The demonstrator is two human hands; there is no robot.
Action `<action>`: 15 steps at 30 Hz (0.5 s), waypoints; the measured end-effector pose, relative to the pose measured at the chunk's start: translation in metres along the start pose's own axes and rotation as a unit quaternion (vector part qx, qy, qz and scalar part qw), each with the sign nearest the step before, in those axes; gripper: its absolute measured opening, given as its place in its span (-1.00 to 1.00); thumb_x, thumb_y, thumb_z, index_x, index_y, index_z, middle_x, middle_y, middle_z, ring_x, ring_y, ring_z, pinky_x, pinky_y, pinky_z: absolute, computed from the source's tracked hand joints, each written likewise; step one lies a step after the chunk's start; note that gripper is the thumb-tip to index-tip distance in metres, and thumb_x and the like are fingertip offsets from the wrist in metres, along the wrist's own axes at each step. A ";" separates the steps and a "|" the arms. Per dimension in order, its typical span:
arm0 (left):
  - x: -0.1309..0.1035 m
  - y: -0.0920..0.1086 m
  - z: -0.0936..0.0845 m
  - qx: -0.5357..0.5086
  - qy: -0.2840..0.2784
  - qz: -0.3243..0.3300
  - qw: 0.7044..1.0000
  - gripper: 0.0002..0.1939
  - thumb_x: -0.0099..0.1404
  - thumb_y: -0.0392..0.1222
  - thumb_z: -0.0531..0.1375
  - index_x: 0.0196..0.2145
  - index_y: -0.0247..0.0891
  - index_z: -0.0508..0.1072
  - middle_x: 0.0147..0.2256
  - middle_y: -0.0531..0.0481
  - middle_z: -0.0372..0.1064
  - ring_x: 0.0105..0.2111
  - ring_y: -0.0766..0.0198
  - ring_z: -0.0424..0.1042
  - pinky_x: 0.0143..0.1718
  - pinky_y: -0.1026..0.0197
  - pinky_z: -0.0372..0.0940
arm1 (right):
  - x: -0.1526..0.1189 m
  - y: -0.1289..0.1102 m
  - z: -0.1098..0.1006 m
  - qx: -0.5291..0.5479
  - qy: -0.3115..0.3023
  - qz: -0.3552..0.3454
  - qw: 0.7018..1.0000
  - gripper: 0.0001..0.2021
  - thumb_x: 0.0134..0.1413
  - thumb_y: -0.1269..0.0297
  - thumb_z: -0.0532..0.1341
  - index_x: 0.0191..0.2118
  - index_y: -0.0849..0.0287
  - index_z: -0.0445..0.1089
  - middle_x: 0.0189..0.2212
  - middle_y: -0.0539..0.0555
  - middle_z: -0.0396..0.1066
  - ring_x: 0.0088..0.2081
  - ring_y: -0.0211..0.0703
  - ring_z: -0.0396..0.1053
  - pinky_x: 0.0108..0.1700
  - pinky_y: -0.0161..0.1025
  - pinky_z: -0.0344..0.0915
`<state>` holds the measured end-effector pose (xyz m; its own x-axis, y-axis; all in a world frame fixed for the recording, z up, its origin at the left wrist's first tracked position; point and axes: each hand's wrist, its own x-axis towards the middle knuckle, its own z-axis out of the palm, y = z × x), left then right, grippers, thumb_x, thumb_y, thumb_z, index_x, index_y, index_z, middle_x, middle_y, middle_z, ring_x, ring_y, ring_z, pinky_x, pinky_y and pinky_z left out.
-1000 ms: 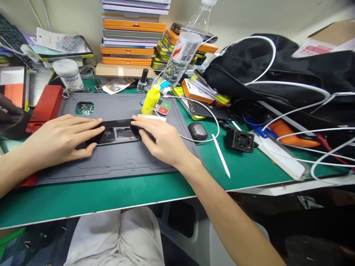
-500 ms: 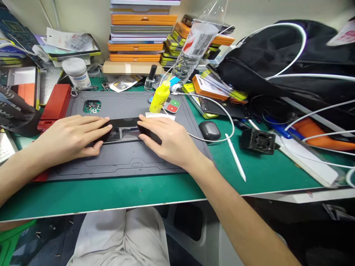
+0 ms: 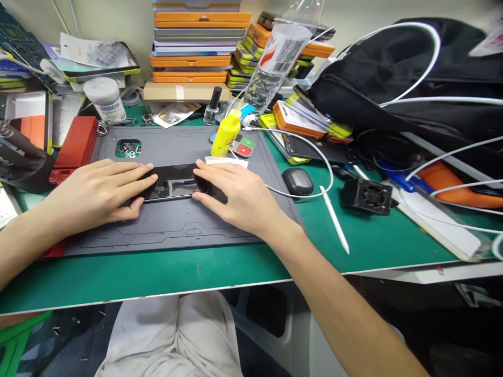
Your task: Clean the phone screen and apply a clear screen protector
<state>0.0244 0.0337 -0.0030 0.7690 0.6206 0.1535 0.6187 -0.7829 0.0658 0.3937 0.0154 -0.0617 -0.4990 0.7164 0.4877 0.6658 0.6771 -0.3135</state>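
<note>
Held phone (image 3: pixel 173 175) lengthwise between left grip (image 3: pixel 98 191) and right grip (image 3: pixel 239 196), with dark, glossy, reflecting face up. Was grasping phone's left end in left grip, with fingers laid over top and thumb by near edge. Was grasping right end in right grip, with fingers at far edge and thumb at near edge. Had phone flat over grey mat (image 3: pixel 157 230); could not tell whether touching mat or slightly lifted.

Saw small parts (image 3: pixel 129 149) in mat recess just beyond left grip. Noted red box (image 3: pixel 76 146) beyond left grip and to its left, then jar (image 3: pixel 105 99) farther back. Spotted yellow bottle (image 3: pixel 227 135) just beyond right grip, with paper (image 3: pixel 226 161) between and coloured tile (image 3: pixel 247 142) behind bottle. Logged black case (image 3: pixel 297 181) near right grip on its right side, then pen (image 3: pixel 334 220) and fan (image 3: pixel 367 196) farther right, all on green tabletop (image 3: pixel 196 272).

Also saw, well beyond both grips, vial (image 3: pixel 212 104), box stack (image 3: pixel 198 42) and label-wrapped water bottle (image 3: pixel 277 63). Found black bag (image 3: pixel 393 68) well right of right grip and farther back. Noted pale trousers (image 3: pixel 168 340) on near side of both grips, past tabletop edge.
</note>
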 end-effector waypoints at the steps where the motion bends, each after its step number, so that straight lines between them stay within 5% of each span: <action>1: 0.000 0.000 0.000 -0.001 0.002 -0.002 1.000 -0.42 0.86 0.07 0.12 0.58 0.09 0.75 0.60 -0.05 0.65 0.56 -0.29 0.71 0.64 -0.40 0.61 | 0.000 0.000 0.000 -0.001 0.000 0.001 1.000 -0.59 0.77 0.08 0.45 0.45 0.18 0.77 0.55 0.33 0.71 0.48 0.40 0.77 0.59 0.40 0.69; 15: -0.004 -0.008 0.003 -0.049 0.015 -0.034 0.998 -0.43 0.72 0.12 0.28 0.56 0.27 0.76 0.62 0.08 0.63 0.57 -0.36 0.68 0.67 -0.51 0.55 | 0.002 0.000 0.000 0.013 -0.006 0.014 1.000 -0.59 0.76 0.06 0.46 0.46 0.12 0.77 0.58 0.27 0.70 0.51 0.36 0.74 0.63 0.36 0.65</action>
<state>0.0168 0.0370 -0.0074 0.7194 0.6722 0.1751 0.6496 -0.7403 0.1730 0.3925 0.0167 -0.0605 -0.4864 0.7373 0.4689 0.6653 0.6603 -0.3483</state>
